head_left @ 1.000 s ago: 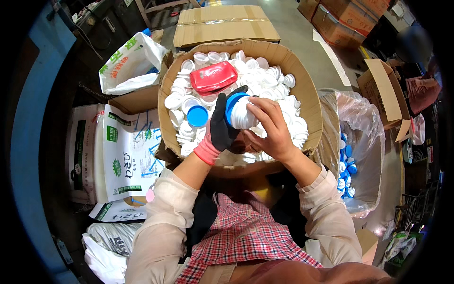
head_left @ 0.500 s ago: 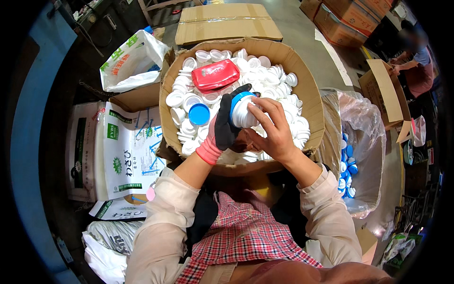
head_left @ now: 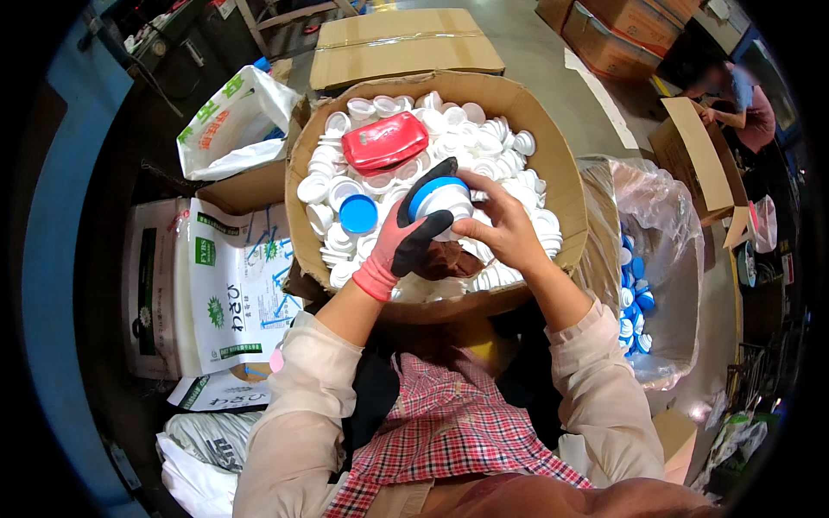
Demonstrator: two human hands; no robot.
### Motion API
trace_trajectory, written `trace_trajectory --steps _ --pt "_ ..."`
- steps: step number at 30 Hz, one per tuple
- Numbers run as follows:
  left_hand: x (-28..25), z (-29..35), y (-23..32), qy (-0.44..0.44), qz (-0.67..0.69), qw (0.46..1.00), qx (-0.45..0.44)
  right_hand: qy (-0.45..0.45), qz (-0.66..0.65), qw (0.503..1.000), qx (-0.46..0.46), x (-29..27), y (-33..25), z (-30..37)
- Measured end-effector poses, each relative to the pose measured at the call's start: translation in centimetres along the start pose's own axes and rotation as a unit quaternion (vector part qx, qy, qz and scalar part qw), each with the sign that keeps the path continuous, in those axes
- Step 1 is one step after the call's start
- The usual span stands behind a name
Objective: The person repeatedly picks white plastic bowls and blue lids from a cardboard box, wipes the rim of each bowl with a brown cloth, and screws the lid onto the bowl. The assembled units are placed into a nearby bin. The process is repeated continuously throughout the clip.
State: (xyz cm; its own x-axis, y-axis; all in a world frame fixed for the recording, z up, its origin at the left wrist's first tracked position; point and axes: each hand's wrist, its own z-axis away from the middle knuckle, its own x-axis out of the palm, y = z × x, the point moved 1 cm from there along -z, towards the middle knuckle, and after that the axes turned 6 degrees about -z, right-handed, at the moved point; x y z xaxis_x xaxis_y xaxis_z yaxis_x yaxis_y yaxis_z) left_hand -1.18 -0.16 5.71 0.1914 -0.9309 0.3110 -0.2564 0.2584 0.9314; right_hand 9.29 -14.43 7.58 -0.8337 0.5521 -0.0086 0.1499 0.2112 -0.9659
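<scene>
A blue-and-white plastic cap (head_left: pixel 443 202) is held over a big cardboard box (head_left: pixel 560 147) heaped with white plastic caps (head_left: pixel 484 142). My left hand (head_left: pixel 399 242), in a pink glove with dark palm and fingers, is closed round the cap from the left, its thumb across the lower white part. My bare right hand (head_left: pixel 511 229) grips the cap's right side between thumb and fingers. A red pouch (head_left: pixel 385 142) rests on the heap, with a loose blue cap (head_left: pixel 358 213) below it. A crumpled brown piece (head_left: pixel 451 260) lies under my hands.
To the right, a bin lined with clear plastic (head_left: pixel 669 332) contains several blue-and-white caps (head_left: pixel 637 298). A taped carton (head_left: pixel 406 45) stands beyond the box. On the left are a white bag (head_left: pixel 229 129) and printed sheeting (head_left: pixel 229 293). A person (head_left: pixel 743 104) works at an open carton (head_left: pixel 691 151), far right.
The cap has turned in my hands, and my left thumb now crosses its lower white part. My right fingers have shifted from its face to its right side. The view has shifted slightly.
</scene>
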Motion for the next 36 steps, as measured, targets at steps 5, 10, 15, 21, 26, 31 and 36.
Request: trace_trajectory --steps 5,10,15,21,26,31,36 --pt "-1.5 -0.2 -1.5 0.053 -0.158 0.986 -0.014 0.016 -0.036 0.997 0.062 -1.2 0.5 0.1" --pt "-0.9 0.6 -1.1 0.105 -0.370 0.923 -0.008 0.034 0.020 0.997 0.067 -1.3 1.1 0.6" --pt "-1.1 0.0 -1.5 0.093 -0.256 0.962 -0.008 0.020 0.005 0.996 0.089 -1.4 1.2 0.1" --pt "-4.4 -0.4 -6.9 0.125 -0.371 0.920 -0.037 0.002 0.158 0.982 0.106 -2.7 2.8 -0.4" --pt "-6.6 -2.5 -5.0 0.078 -0.087 0.985 -0.123 0.203 0.127 0.970 0.044 -10.9 -2.2 3.9" --pt "-9.8 -3.5 -6.7 0.079 -0.329 0.936 -0.096 0.458 0.290 0.819 0.189 -31.1 1.6 22.2" --pt "-12.5 -2.9 -8.7 0.106 -0.382 0.908 -0.137 0.383 0.402 0.679 0.481 -37.3 14.1 37.1"
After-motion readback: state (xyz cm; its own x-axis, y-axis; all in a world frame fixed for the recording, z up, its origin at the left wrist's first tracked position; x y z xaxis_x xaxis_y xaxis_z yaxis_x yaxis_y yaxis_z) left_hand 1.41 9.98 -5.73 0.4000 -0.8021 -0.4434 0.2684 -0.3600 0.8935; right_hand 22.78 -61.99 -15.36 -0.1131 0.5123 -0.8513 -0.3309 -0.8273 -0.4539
